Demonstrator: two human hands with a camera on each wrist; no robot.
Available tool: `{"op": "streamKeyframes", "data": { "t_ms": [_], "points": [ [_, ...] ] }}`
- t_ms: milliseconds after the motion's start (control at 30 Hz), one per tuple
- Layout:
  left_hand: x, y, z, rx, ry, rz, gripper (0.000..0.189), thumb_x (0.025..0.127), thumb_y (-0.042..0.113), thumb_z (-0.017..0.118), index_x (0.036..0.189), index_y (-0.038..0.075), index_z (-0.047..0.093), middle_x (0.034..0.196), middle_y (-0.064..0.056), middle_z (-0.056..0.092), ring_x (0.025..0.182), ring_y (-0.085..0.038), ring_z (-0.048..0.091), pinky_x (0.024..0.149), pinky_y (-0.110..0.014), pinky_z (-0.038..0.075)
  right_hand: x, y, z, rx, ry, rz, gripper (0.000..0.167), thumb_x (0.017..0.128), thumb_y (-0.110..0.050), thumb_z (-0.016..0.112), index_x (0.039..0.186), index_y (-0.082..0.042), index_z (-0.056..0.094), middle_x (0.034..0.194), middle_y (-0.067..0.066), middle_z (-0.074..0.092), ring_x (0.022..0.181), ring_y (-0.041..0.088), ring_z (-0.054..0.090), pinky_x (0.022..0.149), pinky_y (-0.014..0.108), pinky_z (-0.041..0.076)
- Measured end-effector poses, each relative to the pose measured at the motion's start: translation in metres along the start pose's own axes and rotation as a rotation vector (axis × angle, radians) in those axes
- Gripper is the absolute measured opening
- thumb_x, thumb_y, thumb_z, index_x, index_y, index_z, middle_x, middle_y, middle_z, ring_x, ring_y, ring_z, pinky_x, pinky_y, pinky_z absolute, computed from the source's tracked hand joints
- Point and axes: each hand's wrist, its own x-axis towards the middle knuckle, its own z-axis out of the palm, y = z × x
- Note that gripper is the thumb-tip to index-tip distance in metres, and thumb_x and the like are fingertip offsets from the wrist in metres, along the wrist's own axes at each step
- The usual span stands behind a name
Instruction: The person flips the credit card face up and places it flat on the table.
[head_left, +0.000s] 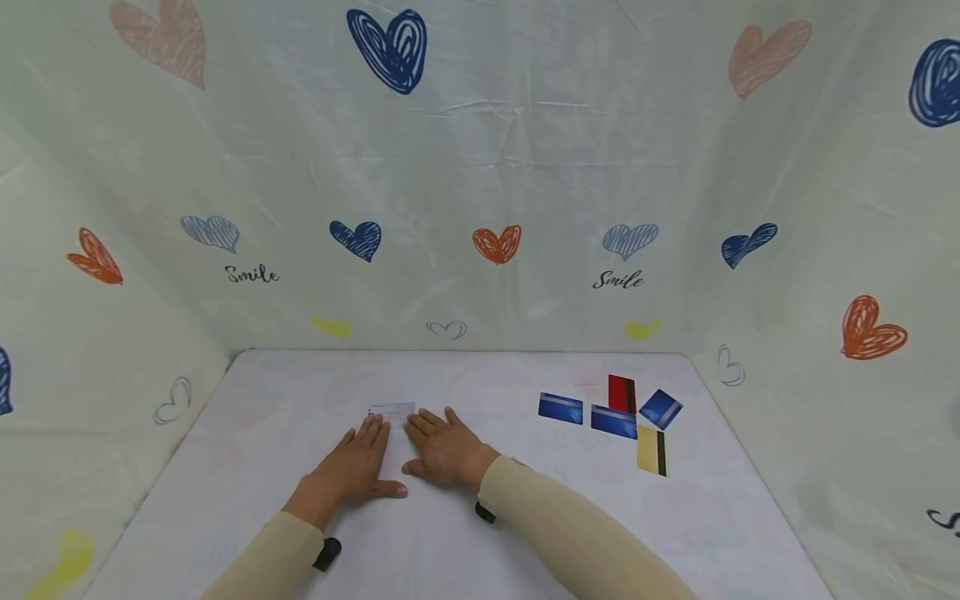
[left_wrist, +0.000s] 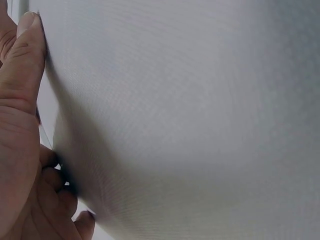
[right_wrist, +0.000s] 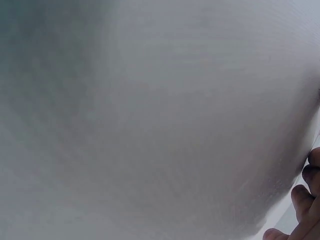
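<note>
A pale, whitish card (head_left: pixel 393 407) lies flat on the white table, left of the middle in the head view. My left hand (head_left: pixel 348 471) rests with straight fingers, their tips at the card's near left edge and the thumb spread to the right. At its near right corner are the fingertips of my right hand (head_left: pixel 446 454), also laid out with straight fingers. The card's near edge is partly hidden by the fingers. Table surface fills most of both wrist views, with the left hand (left_wrist: pixel 22 115) and right fingers (right_wrist: pixel 305 200) at the sides.
To the right on the table (head_left: pixel 480 550) lie a red card (head_left: pixel 622 392), a left blue card (head_left: pixel 560 408), a middle blue card (head_left: pixel 612 422), a tilted blue card (head_left: pixel 661 409) and a yellow card (head_left: pixel 651 451). A heart-printed curtain (head_left: pixel 495 167) surrounds the table's back and sides.
</note>
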Motion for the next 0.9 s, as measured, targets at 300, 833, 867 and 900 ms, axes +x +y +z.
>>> {"op": "streamKeyframes", "data": {
  "t_ms": [300,833,867,900],
  "points": [
    [-0.001,0.0,0.0,0.011,0.006,0.003,0.118,0.087,0.065,0.076,0.157,-0.017,0.029,0.166,-0.038,0.025,0.157,-0.051,0.025,0.123,-0.066,0.026,-0.012,0.015,0.002,-0.019,0.038,0.011,0.08,0.106,-0.065,0.045,0.167,-0.015,0.031,0.174,-0.001,0.029,0.162,0.018,0.024,0.129,0.05,0.026],
    [0.001,0.001,0.002,0.001,-0.006,-0.017,0.118,0.087,0.064,0.076,0.159,-0.015,0.027,0.168,-0.036,0.022,0.158,-0.05,0.022,0.125,-0.065,0.022,-0.073,0.082,0.014,0.079,0.086,0.106,0.081,0.106,-0.062,0.048,0.166,-0.01,0.031,0.175,0.006,0.027,0.163,0.027,0.023,0.13,0.057,0.018],
    [0.001,0.0,0.002,-0.002,-0.005,-0.019,0.118,0.087,0.064,0.077,0.159,-0.015,0.026,0.168,-0.036,0.021,0.158,-0.05,0.021,0.125,-0.066,0.022,-0.078,0.086,0.014,0.097,0.088,0.115,0.081,0.106,-0.061,0.05,0.166,-0.009,0.031,0.174,0.007,0.028,0.163,0.028,0.023,0.13,0.058,0.018],
    [0.001,0.0,0.003,-0.002,-0.006,-0.024,0.119,0.087,0.065,0.076,0.159,-0.015,0.026,0.169,-0.035,0.021,0.159,-0.049,0.021,0.126,-0.066,0.021,-0.083,0.09,0.015,0.105,0.089,0.126,0.081,0.106,-0.06,0.05,0.166,-0.009,0.031,0.174,0.008,0.028,0.163,0.029,0.023,0.13,0.059,0.017]
  ]
}}
